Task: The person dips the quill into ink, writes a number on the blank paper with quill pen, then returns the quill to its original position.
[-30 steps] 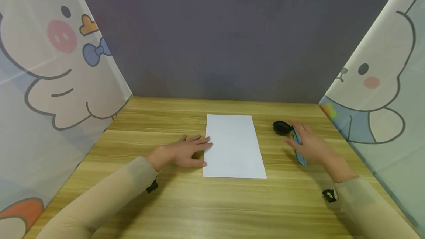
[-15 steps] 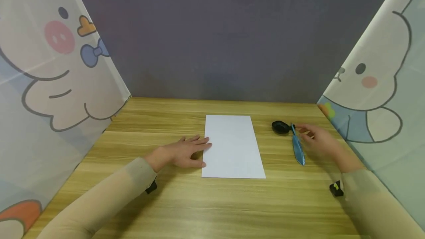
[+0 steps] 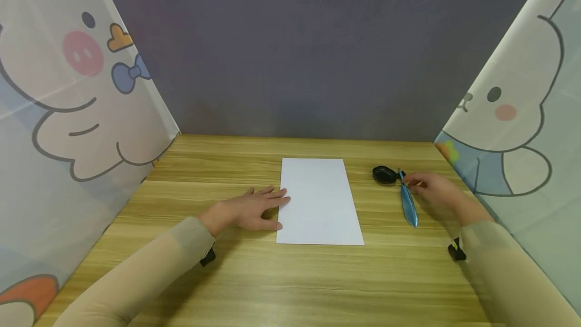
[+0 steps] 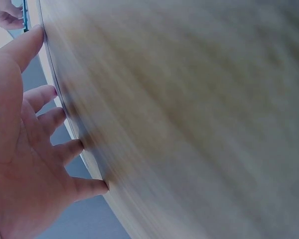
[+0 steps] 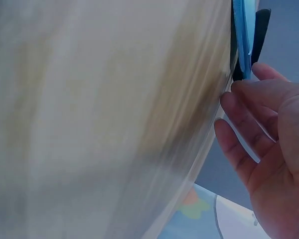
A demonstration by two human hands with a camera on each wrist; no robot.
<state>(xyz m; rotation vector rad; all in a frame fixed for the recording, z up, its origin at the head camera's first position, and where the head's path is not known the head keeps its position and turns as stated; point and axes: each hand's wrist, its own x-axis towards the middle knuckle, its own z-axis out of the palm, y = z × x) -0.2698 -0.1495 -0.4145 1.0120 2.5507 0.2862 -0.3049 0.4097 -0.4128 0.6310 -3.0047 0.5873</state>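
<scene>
On the surface (image 3: pixel 290 286), the white paper sheet (image 3: pixel 322 208) is touched by the wide-spread left hand (image 3: pixel 254 211); the right hand (image 3: pixel 433 189) is narrowed at the upper end of the blue leaf-shaped object (image 3: pixel 409 207), though whether gripped cannot be told; by fumbling there, the nearby black oval object (image 3: pixel 384 174) could be knocked askew

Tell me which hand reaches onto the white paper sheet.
The left hand, fingers spread, fingertips overlapping the paper sheet at its left edge; the right hand is apart from it, beside the blue leaf-shaped object.
</scene>
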